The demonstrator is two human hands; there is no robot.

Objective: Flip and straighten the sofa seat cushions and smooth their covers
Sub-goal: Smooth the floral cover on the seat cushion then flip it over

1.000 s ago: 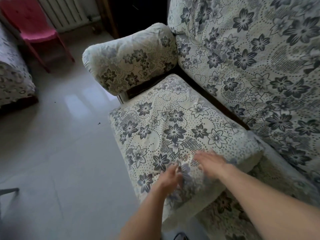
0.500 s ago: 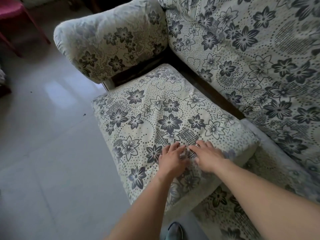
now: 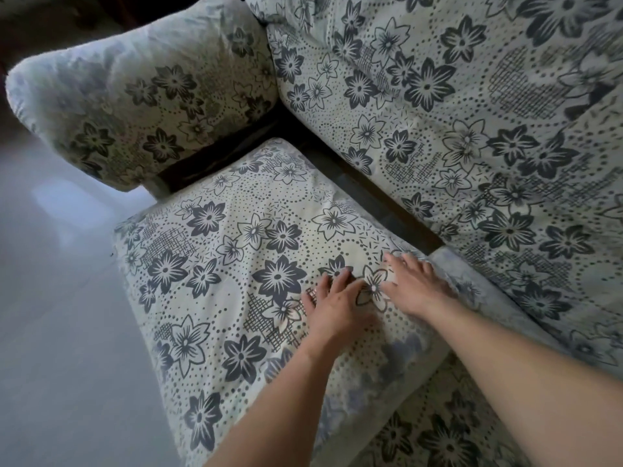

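Observation:
A seat cushion (image 3: 236, 264) in a cream cover printed with dark flowers lies on the sofa's left seat, slightly askew, with a dark gap along its back and left sides. My left hand (image 3: 333, 305) lies flat on the cover near the cushion's right part, fingers spread. My right hand (image 3: 414, 284) rests flat beside it, near the cushion's right edge, fingers apart. Neither hand holds fabric. A second seat cushion (image 3: 448, 429) in the same print sits lower at the bottom right, partly under my right forearm.
The padded armrest (image 3: 141, 92) rises at the left behind the cushion. The floral back cushion (image 3: 472, 112) fills the upper right. Pale tiled floor (image 3: 60, 315) runs along the left of the sofa.
Both hands have slid forward across the cover, from pinching fabric near the front corner to lying flat further up. The view has moved closer to the sofa.

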